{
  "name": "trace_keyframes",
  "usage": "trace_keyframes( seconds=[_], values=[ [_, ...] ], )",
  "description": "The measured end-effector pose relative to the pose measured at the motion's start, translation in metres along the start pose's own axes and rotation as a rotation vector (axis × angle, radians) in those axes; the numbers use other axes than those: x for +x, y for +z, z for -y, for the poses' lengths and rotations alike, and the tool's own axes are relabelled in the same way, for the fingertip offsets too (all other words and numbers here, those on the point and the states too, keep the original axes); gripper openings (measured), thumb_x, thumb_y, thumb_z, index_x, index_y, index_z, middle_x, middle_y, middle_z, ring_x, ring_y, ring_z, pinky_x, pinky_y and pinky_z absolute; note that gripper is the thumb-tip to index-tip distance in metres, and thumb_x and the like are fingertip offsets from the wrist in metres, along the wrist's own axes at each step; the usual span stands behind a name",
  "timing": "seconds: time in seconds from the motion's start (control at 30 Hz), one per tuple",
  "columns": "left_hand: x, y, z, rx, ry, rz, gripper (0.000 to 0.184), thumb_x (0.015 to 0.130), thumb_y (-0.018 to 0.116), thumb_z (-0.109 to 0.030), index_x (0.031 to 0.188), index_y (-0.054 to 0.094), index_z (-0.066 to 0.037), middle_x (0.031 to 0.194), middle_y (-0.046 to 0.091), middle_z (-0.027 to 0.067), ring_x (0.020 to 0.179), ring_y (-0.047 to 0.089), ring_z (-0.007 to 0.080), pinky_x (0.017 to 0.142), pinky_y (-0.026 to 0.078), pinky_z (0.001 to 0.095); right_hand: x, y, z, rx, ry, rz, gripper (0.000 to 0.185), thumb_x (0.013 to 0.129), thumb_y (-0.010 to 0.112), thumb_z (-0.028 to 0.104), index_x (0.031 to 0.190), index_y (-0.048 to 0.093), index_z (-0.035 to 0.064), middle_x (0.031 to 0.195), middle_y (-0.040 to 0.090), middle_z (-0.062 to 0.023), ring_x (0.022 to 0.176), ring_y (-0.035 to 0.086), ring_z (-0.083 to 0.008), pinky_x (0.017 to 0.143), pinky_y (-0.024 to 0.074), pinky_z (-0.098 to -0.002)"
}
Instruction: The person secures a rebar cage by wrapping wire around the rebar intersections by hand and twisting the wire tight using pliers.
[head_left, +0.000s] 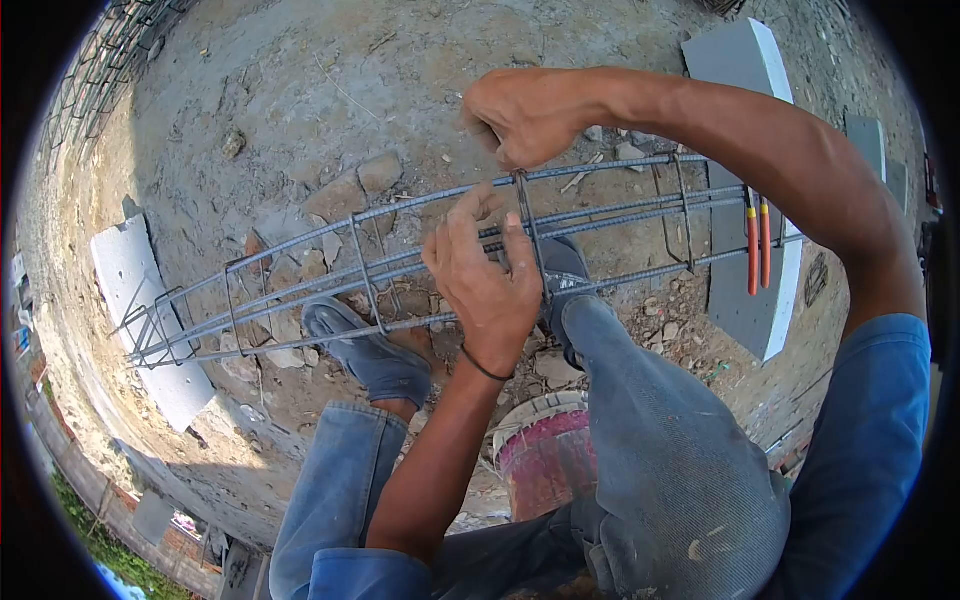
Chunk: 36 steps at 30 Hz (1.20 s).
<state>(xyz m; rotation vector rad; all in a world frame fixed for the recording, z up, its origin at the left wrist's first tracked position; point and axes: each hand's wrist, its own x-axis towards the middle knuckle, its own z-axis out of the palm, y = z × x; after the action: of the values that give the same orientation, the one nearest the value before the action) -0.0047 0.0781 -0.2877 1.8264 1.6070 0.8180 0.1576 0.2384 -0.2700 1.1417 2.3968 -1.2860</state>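
Note:
A long rebar cage (625, 215) with square stirrups lies across the view, in front of my legs. My left hand (482, 262) is over its middle, beside a stirrup (532, 232); its fingers are curled around the bars near that stirrup, and what lies between them is hard to make out. Just above the far bar, my right hand (522, 118) is bent down at the wrist with its fingers curled; its fingertips are hidden behind the hand. Red-handled pliers (758, 250) hang on the bars at the right.
Pale blocks support the cage at the left (150, 315) and right (745, 280). A worn pink bucket (550, 455) stands between my legs. My shoes (370, 350) are under and beside the cage. Stones (380, 172) lie on the ground. More rebar (100, 75) is at the upper left.

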Motion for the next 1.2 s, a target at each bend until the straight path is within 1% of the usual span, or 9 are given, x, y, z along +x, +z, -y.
trace_keyframes(
  seconds=[0.03,0.1,0.33,0.4,0.47,0.67,0.83,1.0,1.2],
  values=[
    [-0.001,0.001,0.001,-0.002,-0.001,-0.002,0.036,0.094,0.068,-0.008,0.129,0.062,0.000,0.111,0.071,0.0133,0.107,0.064,0.0266,0.099,0.043,0.0430,0.001,-0.001,0.004,-0.002,0.001,0.002,0.015,0.073,0.070,0.006,0.080,0.068,-0.0071,0.070,0.067,-0.0216,0.065,0.067,-0.0314,0.054,0.0468,-0.0444],
    [-0.001,0.002,0.003,0.009,0.015,0.030,0.038,0.094,0.068,-0.011,0.130,0.062,-0.002,0.111,0.072,0.0134,0.109,0.063,0.0305,0.106,0.036,0.0458,0.001,-0.002,0.011,0.396,0.514,0.025,0.014,0.078,0.069,0.007,0.074,0.068,-0.0058,0.064,0.065,-0.0193,0.053,0.064,-0.0257,0.045,0.0415,-0.0402],
    [0.002,0.003,-0.001,0.024,-0.016,0.034,0.037,0.092,0.070,-0.012,0.127,0.064,-0.004,0.111,0.072,0.0113,0.108,0.064,0.0299,0.103,0.038,0.0446,-0.011,-0.002,0.000,0.758,0.699,0.039,0.012,0.086,0.068,0.005,0.088,0.068,-0.0070,0.074,0.070,-0.0152,0.054,0.063,-0.0217,0.048,0.0475,-0.0349],
    [0.006,0.001,-0.001,0.018,-0.010,0.027,0.031,0.090,0.074,-0.015,0.118,0.069,-0.006,0.107,0.071,0.0106,0.106,0.064,0.0305,0.098,0.040,0.0461,-0.035,0.000,-0.002,0.227,0.427,-0.210,0.019,0.093,0.067,0.009,0.104,0.068,-0.0061,0.082,0.073,-0.0131,0.061,0.066,-0.0191,0.057,0.0517,-0.0318],
    [0.012,-0.002,-0.003,0.040,-0.018,-0.007,0.029,0.088,0.077,-0.018,0.114,0.070,-0.006,0.104,0.070,0.0102,0.104,0.064,0.0311,0.095,0.041,0.0467,-0.083,0.008,-0.003,0.286,0.357,-0.612,0.023,0.093,0.070,0.016,0.101,0.069,-0.0057,0.084,0.076,-0.0146,0.072,0.072,-0.0205,0.064,0.0546,-0.0362],
    [0.037,0.004,-0.012,0.209,-0.008,-0.046,0.029,0.082,0.084,-0.030,0.098,0.075,-0.007,0.099,0.071,0.0111,0.100,0.064,0.0341,0.088,0.041,0.0479,-0.236,0.095,-0.027,0.180,0.932,-1.292,0.022,0.097,0.070,0.017,0.108,0.071,-0.0027,0.085,0.076,-0.0131,0.076,0.073,-0.0188,0.072,0.0551,-0.0339],
    [0.052,0.015,-0.023,0.291,-0.029,0.004,0.034,0.082,0.084,-0.040,0.084,0.078,-0.007,0.088,0.073,0.0147,0.094,0.066,0.0360,0.086,0.040,0.0491,-0.285,0.161,-0.016,0.082,1.267,-1.122,0.027,0.098,0.071,0.023,0.107,0.068,-0.0023,0.090,0.073,-0.0180,0.080,0.071,-0.0313,0.074,0.0543,-0.0430],
    [0.061,0.017,-0.023,0.223,-0.223,0.152,0.028,0.084,0.082,-0.034,0.079,0.076,-0.007,0.086,0.073,0.0134,0.092,0.063,0.0354,0.085,0.037,0.0485,-0.282,0.180,-0.013,-0.202,1.150,-1.010,0.045,0.094,0.077,0.030,0.119,0.060,-0.0027,0.104,0.063,-0.0231,0.092,0.064,-0.0398,0.079,0.0515,-0.0498],
    [0.057,0.025,-0.018,0.379,-0.034,0.044,0.031,0.088,0.078,-0.034,0.079,0.077,-0.004,0.076,0.073,0.0167,0.076,0.068,0.0389,0.074,0.046,0.0514,-0.282,0.170,-0.016,-0.227,1.077,-0.901,0.052,0.089,0.082,0.031,0.118,0.056,-0.0034,0.104,0.062,-0.0242,0.094,0.063,-0.0431,0.081,0.0515,-0.0513]
  ],
)
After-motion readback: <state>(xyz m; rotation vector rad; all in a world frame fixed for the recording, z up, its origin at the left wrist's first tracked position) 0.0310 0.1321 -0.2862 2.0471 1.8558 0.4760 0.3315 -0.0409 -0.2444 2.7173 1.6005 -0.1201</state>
